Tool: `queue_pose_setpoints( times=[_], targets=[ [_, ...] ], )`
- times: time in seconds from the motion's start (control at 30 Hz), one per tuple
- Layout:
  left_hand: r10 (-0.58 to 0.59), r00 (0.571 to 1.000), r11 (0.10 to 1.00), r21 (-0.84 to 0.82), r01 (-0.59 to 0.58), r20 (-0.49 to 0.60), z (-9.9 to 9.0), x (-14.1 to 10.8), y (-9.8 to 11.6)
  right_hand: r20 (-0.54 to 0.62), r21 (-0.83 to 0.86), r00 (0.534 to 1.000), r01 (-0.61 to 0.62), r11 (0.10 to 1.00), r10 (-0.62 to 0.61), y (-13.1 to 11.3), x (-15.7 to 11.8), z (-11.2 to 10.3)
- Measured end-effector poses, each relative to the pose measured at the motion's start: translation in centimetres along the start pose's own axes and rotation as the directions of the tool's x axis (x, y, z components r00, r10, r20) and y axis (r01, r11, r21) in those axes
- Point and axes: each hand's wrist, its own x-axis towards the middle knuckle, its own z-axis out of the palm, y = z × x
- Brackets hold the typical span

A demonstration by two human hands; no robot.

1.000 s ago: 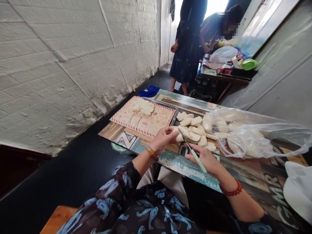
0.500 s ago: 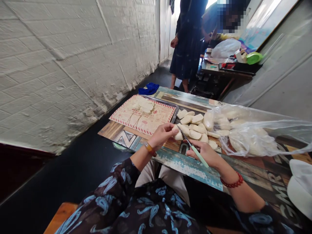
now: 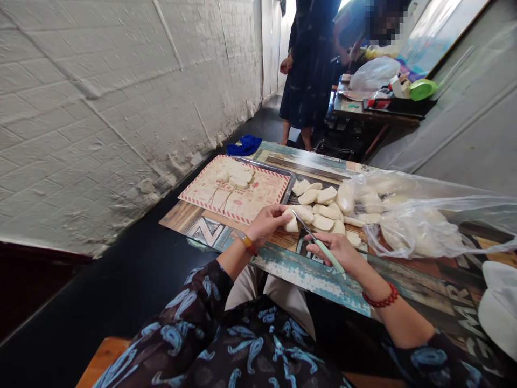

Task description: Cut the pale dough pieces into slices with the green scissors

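My left hand pinches a pale slice of bread-like bun between thumb and fingers above the near side of the table. In my right hand is a thin knife with a pale green handle, its blade pointing up and left. The blade tip is at the held slice; I cannot tell whether it cuts in. Just beyond my hands lies a loose pile of similar slices. To the left, a few more pieces rest on a printed paper sheet.
The paper partly covers a metal tray. A clear plastic bag of whole buns lies at right. There is a blue cloth at the far corner and a white object at the right edge. Two people stand near a cluttered table behind.
The view shifts slightly. Both hands stay close to where they were, still holding the slice and the knife, with the knife at a slightly different angle.
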Motion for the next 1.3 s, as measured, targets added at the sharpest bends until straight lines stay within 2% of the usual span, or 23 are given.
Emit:
queue_pose_setpoints(
  times=[0.17, 0.27, 0.33, 0.47, 0.67, 1.03, 1.3],
  targets=[
    [-0.009, 1.0, 0.997, -0.078, 0.007, -0.018, -0.5, -0.3, -0.2, -0.044, 0.174, 0.993, -0.101, 0.98, 0.11, 0.6, 0.2, 0.0],
    [-0.006, 0.999, 0.982, -0.187, -0.004, -0.05, -0.7, -0.7, -0.2, -0.08, 0.222, 0.99, -0.096, 0.97, 0.116, 0.9, -0.4, -0.2],
    [0.001, 0.997, 0.965, -0.26, -0.021, -0.075, -0.6, -1.1, -0.1, -0.097, 0.168, 0.994, -0.041, 0.985, 0.058, 1.0, -1.3, -0.4],
    [0.022, 0.995, 0.935, -0.351, -0.055, -0.098, 0.2, -1.6, 0.5, -0.097, -0.058, 0.988, 0.113, 0.992, -0.119, 1.0, -3.1, -0.7],
    [0.038, 0.995, 0.931, -0.357, -0.069, -0.094, 1.3, -2.5, 1.3, -0.16, -0.316, 0.973, 0.108, 0.943, -0.166, 1.0, -4.5, -0.8],
    [0.083, 0.983, 0.957, -0.263, -0.124, -0.164, 2.6, -3.4, 1.5, -0.135, -0.323, 0.976, 0.121, 0.939, -0.172, 0.3, -5.0, -0.2],
    [0.126, 0.979, 0.957, -0.241, -0.163, -0.163, 3.1, -3.7, 1.1, -0.108, -0.349, 0.985, 0.089, 0.933, -0.134, -0.7, -4.6, -0.2]
  ],
)
